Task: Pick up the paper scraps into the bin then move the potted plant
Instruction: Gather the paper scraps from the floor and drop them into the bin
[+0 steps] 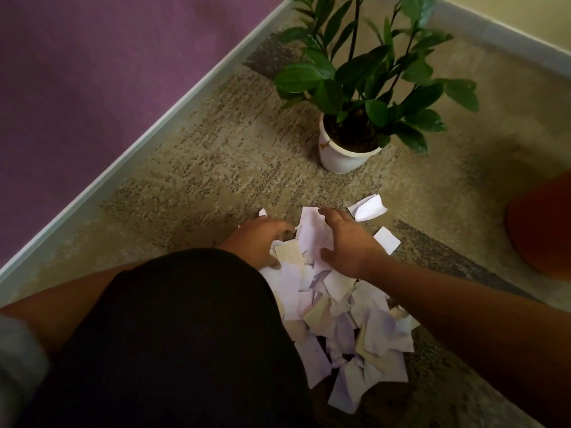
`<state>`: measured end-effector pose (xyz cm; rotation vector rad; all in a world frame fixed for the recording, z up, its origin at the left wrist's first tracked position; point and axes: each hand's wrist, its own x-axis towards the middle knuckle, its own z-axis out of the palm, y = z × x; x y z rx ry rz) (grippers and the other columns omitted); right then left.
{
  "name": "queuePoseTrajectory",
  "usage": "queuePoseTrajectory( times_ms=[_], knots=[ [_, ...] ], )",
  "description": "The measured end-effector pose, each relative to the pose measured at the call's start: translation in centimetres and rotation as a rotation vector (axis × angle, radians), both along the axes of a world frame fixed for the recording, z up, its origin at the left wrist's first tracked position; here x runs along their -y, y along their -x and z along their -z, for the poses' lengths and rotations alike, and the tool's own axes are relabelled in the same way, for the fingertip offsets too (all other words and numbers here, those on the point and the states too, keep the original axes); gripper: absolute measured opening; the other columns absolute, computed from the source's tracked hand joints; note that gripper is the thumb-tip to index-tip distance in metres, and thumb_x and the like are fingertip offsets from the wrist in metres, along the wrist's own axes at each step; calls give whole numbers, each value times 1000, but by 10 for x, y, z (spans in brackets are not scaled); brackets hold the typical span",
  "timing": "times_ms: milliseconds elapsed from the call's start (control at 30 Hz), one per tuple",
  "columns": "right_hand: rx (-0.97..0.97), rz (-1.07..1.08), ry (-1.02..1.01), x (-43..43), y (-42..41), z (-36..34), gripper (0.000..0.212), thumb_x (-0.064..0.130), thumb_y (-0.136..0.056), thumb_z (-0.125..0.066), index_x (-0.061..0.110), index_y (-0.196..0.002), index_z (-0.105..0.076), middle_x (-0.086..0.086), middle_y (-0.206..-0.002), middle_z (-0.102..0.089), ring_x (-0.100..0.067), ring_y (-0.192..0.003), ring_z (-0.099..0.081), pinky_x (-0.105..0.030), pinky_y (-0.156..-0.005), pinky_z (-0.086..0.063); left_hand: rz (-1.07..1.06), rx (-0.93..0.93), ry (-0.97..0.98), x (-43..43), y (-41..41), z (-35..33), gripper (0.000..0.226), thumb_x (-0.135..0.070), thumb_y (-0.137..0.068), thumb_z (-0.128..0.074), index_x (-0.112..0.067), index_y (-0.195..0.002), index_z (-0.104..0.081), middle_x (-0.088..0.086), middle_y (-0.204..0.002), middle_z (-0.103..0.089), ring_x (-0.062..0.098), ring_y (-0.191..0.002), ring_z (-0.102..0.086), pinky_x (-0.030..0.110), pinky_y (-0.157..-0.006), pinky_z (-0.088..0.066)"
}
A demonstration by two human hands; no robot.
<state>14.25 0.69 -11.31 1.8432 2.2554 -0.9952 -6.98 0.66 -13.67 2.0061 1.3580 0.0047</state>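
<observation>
A heap of white paper scraps [340, 319] lies on the carpet in front of my knee. My left hand [259, 239] lies flat on the far left end of the heap, its fingers stretched toward the right. My right hand [346, 242] is cupped over the far end, with thumb and fingers curled round a large scrap [312, 233]. Two loose scraps [367, 206] lie just beyond the right hand. The potted plant [340, 156], dark green leaves in a white pot, stands on the floor farther back. An orange bin [543, 230] shows at the right edge, partly cut off.
My bent knee in black shorts [185, 335] fills the lower left and hides part of the heap. A purple wall with a pale skirting board [123, 156] runs diagonally on the left. A second wall's skirting [509, 41] closes the corner behind the plant.
</observation>
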Motion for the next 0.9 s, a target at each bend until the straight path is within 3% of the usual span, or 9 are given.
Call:
queuePoseTrajectory(
  times_ms=[100,333,500,600,700,767,900],
  knots=[
    [7,3,-4,-2,-2,-2,73,18,-79,-67,18,-145,-36,-5,-148,-40,-28,-131,-47,-39,-104,-44,-52,45,95,-7,5,-3,46,-18,-68,-84,-26,-110,-66,-5,-99,-67,15,-92,-61,33,-79,-50],
    [45,-32,1,-12,-7,-6,67,15,-77,-67,18,-140,-45,-4,-140,-48,-23,-125,-52,-40,-100,-48,-29,122,173,-20,19,-25,30,-8,-74,-79,-23,-98,-72,-15,-75,-62,-1,-65,-56,14,-59,-42],
    [66,-114,13,-18,-2,-10,73,12,-76,-72,18,-142,-42,-5,-144,-45,-26,-129,-49,-38,-103,-46,-77,180,188,-26,26,-39,28,-7,-73,-80,-23,-95,-73,-12,-74,-66,1,-62,-58,18,-59,-47],
    [137,-224,4,-17,6,-5,92,34,-69,-80,25,-148,-33,-5,-153,-34,-31,-136,-40,-43,-109,-39,-102,241,181,-33,31,-48,26,-3,-75,-77,-20,-94,-73,-11,-72,-66,1,-61,-58,24,-60,-51],
    [242,-303,18,-13,16,0,110,53,-63,-81,35,-152,-18,-7,-162,-14,-37,-146,-19,-44,-117,-22,-95,263,171,-40,36,-54,21,-2,-78,-74,-17,-93,-70,2,-84,-70,14,-71,-62,39,-71,-55],
    [328,-347,55,-8,20,4,117,57,-62,-81,29,-153,-13,-7,-164,-4,-37,-149,-8,-45,-119,-16,-82,260,152,-44,39,-58,20,-2,-80,-73,-15,-95,-69,8,-89,-69,17,-76,-63,39,-74,-54],
    [365,-305,14,2,21,14,102,48,-66,-81,25,-149,-25,-5,-160,-17,-37,-140,-26,-50,-108,-39,-94,299,152,-48,43,-63,21,-1,-82,-71,-16,-96,-67,5,-91,-68,13,-79,-62,37,-77,-54]
  ],
)
